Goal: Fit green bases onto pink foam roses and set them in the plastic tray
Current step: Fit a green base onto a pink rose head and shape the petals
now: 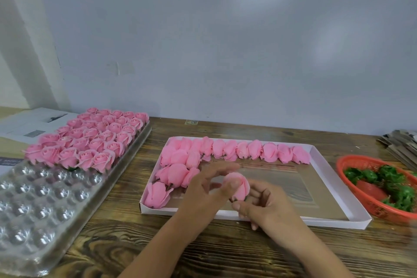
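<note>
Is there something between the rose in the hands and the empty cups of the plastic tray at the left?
Nothing visible blocks it. Both hands, left hand and right hand, hold the rose over the white box. Between it and the plastic tray's empty cups lies bare wooden table.

No legible text, brand, number or sign appears in this view. The printed sheets (33, 124) at the far left of the bench (225, 253) carry dark blocks of print, too blurred to read. A small sticker (191, 122) on the bench's far edge near the wall shows a pattern or print that cannot be resolved. A dark label (10, 161) at the left edge bears faint marks, also unreadable.
</note>
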